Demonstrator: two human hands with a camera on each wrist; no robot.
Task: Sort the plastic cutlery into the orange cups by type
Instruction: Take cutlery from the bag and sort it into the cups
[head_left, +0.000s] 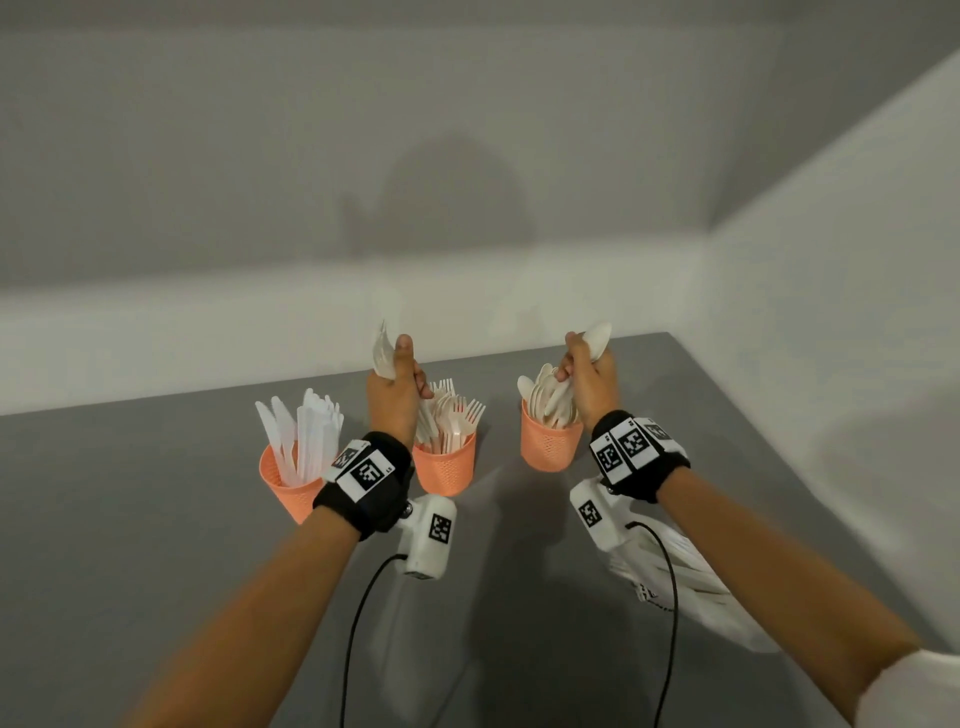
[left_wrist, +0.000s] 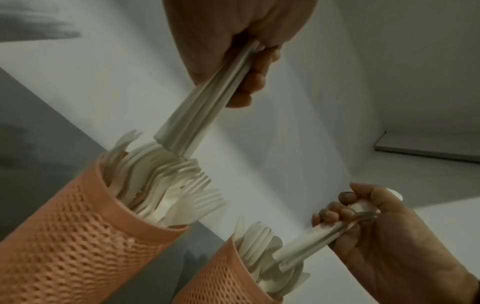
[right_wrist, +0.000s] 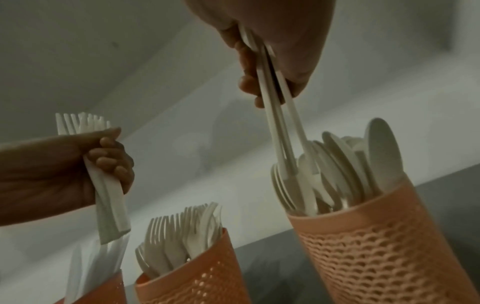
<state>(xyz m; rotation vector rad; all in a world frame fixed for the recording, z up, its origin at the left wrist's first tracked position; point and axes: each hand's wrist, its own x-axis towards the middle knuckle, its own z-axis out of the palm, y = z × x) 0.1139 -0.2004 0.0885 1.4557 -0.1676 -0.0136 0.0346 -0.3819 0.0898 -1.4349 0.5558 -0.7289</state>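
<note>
Three orange mesh cups stand in a row on the grey table: the left cup (head_left: 291, 483) holds white knives, the middle cup (head_left: 445, 467) forks, the right cup (head_left: 549, 446) spoons. My left hand (head_left: 392, 387) grips a bundle of white forks (left_wrist: 205, 102), tines up, with the handle ends just above the middle cup (left_wrist: 78, 236). My right hand (head_left: 589, 379) grips a few spoons (right_wrist: 278, 127), bowls up, their handle ends down among the spoons in the right cup (right_wrist: 384, 246).
A white plastic bag (head_left: 691, 587) lies on the table (head_left: 156, 571) under my right forearm. White walls close the table at the back and right. Cables hang from both wrist cameras.
</note>
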